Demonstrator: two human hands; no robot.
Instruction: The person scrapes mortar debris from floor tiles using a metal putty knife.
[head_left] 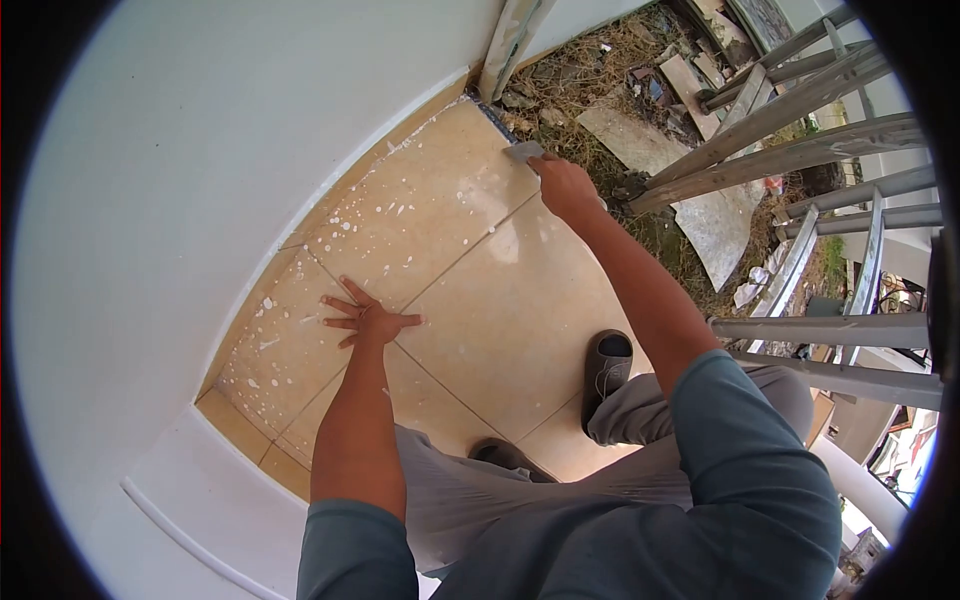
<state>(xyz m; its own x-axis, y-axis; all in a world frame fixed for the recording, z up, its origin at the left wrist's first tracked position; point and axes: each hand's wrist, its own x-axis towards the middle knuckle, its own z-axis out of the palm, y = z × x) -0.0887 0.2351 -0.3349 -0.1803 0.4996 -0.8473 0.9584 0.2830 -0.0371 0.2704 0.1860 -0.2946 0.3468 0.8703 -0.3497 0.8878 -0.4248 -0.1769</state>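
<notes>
The left hand (370,322), near nine o'clock, is spread wide, its fingers fanned and palm down on the tile floor (530,270), with nothing in its grasp; the right hand (568,188), toward one o'clock, is closed around a flat-bladed scraper (523,152), whose grey blade points to eleven o'clock over the outer edge of the tiling; whether the blade touches the tile there is too small to tell; the floor is glossy beige ceramic with dark joints, and white paint spots (345,227) are scattered across it from eight to twelve o'clock; a beige skirting (252,300) borders it beneath a smooth white wall (180,200), which fills nine to eleven o'clock; beyond the tiles, at two o'clock, lies rough ground (560,90) with dry plant matter and broken slabs; long ladder rails (770,120) cross from two to three o'clock; counted, there are two hands, one scraper, and two dark sandals (608,372), one at four and one between five and six o'clock; the paint spots run to dozens, and the number of ladders cannot be told.
</notes>
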